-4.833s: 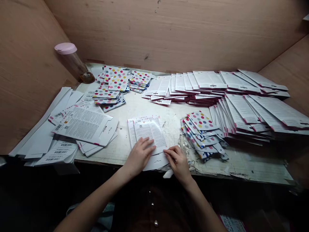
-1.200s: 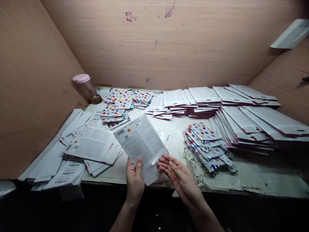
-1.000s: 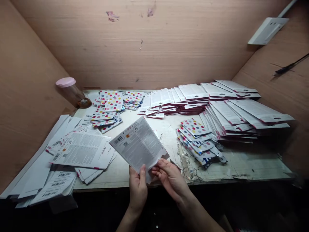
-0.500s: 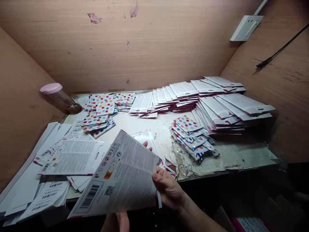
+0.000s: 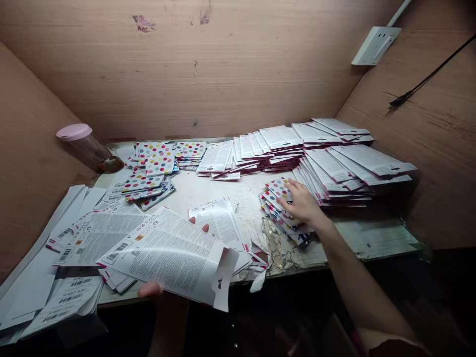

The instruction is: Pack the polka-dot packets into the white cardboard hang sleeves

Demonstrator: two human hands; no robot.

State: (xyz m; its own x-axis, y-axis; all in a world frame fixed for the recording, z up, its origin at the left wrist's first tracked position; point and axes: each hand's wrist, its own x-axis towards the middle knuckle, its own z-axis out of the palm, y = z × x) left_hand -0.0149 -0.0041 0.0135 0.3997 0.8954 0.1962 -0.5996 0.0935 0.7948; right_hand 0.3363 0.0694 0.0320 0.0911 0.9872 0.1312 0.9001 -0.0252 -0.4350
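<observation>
My left hand point(image 5: 151, 289) supports a flat white printed card envelope point(image 5: 167, 253) from below, thumb at its near edge and fingertips showing past the far edge. The envelope's end flap point(image 5: 225, 280), with a hang hole, stands folded up at the right. My right hand point(image 5: 302, 202) reaches over a stack of polka-dot foil packets point(image 5: 277, 188), its fingers apart and touching the top of the stack. A white paper scrap point(image 5: 258, 281) shows at the table's front edge.
Printed envelopes point(image 5: 282, 138) lie in overlapping rows at the back and right. More dotted packets point(image 5: 159, 158) sit at the back left, near a pink-lidded bottle point(image 5: 89, 148). Loose flat envelopes point(image 5: 96, 238) and label sheets point(image 5: 70, 302) cover the left side.
My right hand has let go of the envelope and moved right to the dotted packets. In my left hand the envelope has tilted flatter, and its flap now shows. The white strip has left my right hand.
</observation>
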